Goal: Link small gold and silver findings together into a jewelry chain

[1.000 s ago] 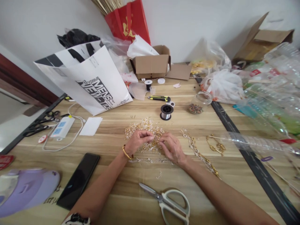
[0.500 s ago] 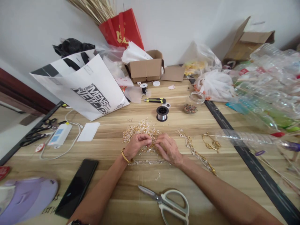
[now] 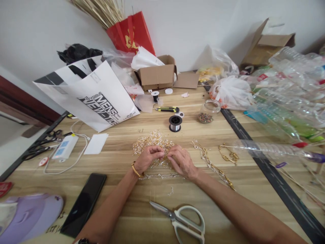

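Over a heap of small gold and silver beads (image 3: 149, 139), my left hand (image 3: 151, 156) and my right hand (image 3: 182, 160) meet almost fingertip to fingertip. Thumb and forefinger are pinched together on each hand. Whatever lies between the fingers is too small to make out. Just below the hands runs a silver beaded strand (image 3: 158, 176). A short bit of silver chain (image 3: 171, 191) rests nearer to me. Gold and silver chains (image 3: 212, 164) stretch out to the right of my right hand. White-handled scissors (image 3: 181, 218) lie between my forearms.
Behind the beads stand a spool of clear line (image 3: 175, 124), a yellow-black utility knife (image 3: 167, 109) and a glass jar of beads (image 3: 206, 117). A phone (image 3: 83, 205) and power strip (image 3: 65, 148) lie left. Plastic bottles (image 3: 291, 88) crowd the right side.
Both hands stay pinched over the bead heap, with only a very slight shift of the fingers. The camera view has moved a little; the objects on the table lie as before.
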Demonstrator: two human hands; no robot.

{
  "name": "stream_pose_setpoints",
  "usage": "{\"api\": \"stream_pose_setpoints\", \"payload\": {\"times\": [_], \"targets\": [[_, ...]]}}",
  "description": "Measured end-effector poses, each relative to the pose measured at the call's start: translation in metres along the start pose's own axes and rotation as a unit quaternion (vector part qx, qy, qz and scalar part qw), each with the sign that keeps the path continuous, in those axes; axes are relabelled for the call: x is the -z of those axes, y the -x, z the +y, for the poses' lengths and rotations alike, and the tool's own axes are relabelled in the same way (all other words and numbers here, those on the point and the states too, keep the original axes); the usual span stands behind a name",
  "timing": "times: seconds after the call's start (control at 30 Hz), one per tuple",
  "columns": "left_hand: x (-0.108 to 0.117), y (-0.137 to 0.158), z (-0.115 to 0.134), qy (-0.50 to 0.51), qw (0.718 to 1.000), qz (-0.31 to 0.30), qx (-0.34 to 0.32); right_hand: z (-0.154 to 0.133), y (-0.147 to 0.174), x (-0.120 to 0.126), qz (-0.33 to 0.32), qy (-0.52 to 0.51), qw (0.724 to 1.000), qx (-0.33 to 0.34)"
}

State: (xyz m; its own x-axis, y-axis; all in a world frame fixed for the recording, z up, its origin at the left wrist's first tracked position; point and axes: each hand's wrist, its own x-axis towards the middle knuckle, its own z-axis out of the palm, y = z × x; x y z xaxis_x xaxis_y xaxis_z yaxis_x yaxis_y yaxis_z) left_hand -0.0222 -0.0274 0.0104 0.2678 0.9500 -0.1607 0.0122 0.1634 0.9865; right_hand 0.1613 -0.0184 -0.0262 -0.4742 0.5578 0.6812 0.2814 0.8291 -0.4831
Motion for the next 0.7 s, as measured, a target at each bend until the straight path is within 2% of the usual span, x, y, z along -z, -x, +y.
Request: {"api": "stream_pose_setpoints", "payload": {"times": [0.7], "targets": [[0.0004,-0.0002,-0.0009,0.007,1.000,-0.005,0.000,0.0018,0.0007,-0.0009,-0.004,-0.005,1.000,0.008]]}}
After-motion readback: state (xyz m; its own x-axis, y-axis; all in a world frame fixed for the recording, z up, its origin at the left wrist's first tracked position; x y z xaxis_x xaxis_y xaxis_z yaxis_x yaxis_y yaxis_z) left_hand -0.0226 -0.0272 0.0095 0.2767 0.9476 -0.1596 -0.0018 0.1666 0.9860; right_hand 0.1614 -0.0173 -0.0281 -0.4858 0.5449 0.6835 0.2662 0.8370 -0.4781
